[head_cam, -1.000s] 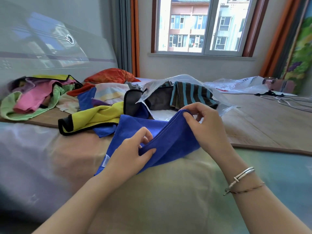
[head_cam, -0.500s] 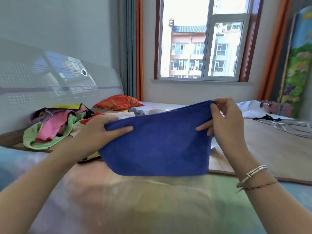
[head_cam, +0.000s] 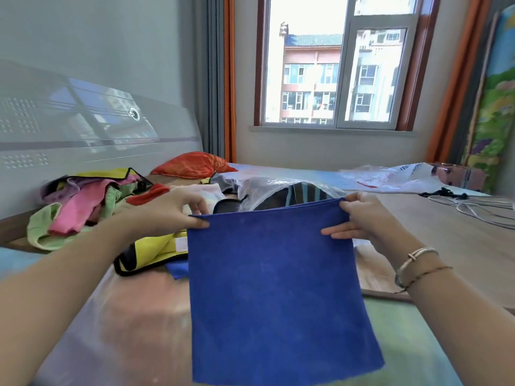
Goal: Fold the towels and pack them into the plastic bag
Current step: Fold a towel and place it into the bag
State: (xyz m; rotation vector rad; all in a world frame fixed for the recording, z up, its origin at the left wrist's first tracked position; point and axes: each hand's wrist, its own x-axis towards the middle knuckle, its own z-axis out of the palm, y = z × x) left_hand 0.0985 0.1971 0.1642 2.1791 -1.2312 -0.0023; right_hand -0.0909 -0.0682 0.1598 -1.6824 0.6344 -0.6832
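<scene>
Hanging blue towel (head_cam: 273, 296), top corners pinched by fingers (head_cam: 199, 203) (both hands)

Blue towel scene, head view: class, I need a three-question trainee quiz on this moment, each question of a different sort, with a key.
1. True or false: the blue towel hangs spread open, unfolded.
2. Multiple choice: where do the left hand and right hand pinch it? A) bottom corners B) top corners C) the middle
3. Fill in: behind the towel lies a clear plastic bag with a ____ towel inside.

Key: 1 true; 2 B; 3 striped
</scene>
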